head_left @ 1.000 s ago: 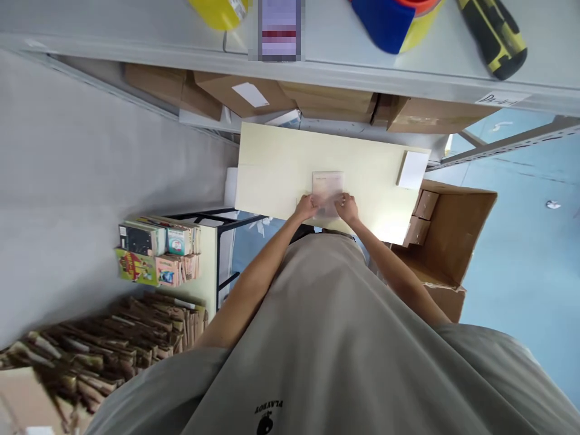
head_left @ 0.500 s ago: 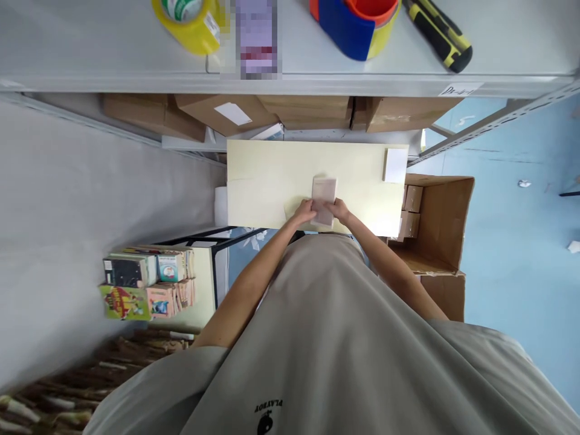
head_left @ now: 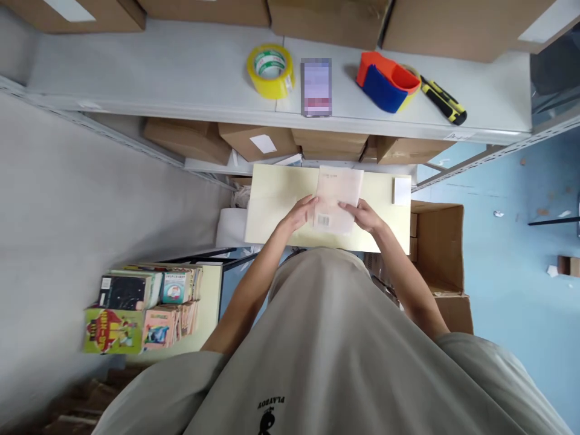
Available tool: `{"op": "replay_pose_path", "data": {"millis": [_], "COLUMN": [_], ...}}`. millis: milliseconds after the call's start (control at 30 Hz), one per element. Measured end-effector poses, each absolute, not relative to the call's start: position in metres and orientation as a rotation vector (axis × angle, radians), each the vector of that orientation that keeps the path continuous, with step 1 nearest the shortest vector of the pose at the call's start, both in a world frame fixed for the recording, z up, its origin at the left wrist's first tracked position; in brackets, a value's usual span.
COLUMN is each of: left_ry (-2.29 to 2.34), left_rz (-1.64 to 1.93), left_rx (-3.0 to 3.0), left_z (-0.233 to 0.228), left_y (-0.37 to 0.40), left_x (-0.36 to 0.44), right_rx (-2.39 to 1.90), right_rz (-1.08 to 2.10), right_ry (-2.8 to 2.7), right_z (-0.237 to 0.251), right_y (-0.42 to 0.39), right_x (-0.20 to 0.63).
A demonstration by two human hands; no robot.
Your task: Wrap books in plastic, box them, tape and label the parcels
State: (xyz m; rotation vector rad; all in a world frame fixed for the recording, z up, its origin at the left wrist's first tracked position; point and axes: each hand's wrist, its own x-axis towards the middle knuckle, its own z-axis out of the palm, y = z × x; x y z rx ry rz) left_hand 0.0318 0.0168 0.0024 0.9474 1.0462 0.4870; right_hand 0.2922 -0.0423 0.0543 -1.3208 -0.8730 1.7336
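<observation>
A thin, pale pink book (head_left: pixel 339 187) with a barcode near its lower left corner is held above a cream-coloured tabletop (head_left: pixel 276 187). My right hand (head_left: pixel 367 215) grips its right edge, thumb on the upper face and the other fingers underneath. At the left edge, my left hand (head_left: pixel 299 214) holds the book with its fingertips, which are partly hidden there. A small white pad or stack of paper (head_left: pixel 401 191) lies at the tabletop's right end.
A grey shelf (head_left: pixel 181 72) above carries yellow tape (head_left: pixel 280 87), a phone (head_left: pixel 316 87), an orange-and-blue holder (head_left: pixel 385 87) and a yellow-black cutter (head_left: pixel 444 103). Cardboard boxes (head_left: pixel 328 145) fill the level below. An open carton (head_left: pixel 439 248) stands right; stacked books (head_left: pixel 122 293) sit left.
The book now shows a broader face with its barcode visible, and my hands are farther apart. My view has shifted, so more of the shelf and the boxes above it show.
</observation>
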Motion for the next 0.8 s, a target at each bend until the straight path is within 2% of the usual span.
{"op": "replay_pose_path", "data": {"millis": [100,267,533,800], "left_ry": [0.806,0.82,0.961,1.074], "left_rz": [0.595,0.65,0.769,0.877], "left_rx": [0.817,0.891,0.897,1.007], "left_z": [0.033,0.063,0.056,0.056], "left_y": [0.034,0.049,0.038,0.042], "left_x": [0.01,-0.012,-0.024,-0.026], "right_rx": [-1.261,-1.219,-1.187,-1.378], "right_rz": [1.715,1.7,1.737,1.584], "right_ry": [-0.912,-0.914,-0.839,-0.911], "right_z": [0.086,0.103,0.083,0.053], "right_y": [-0.029,-0.021,-0.024,-0.015], "right_x": [0.283,0.263,0.239,0.248]}}
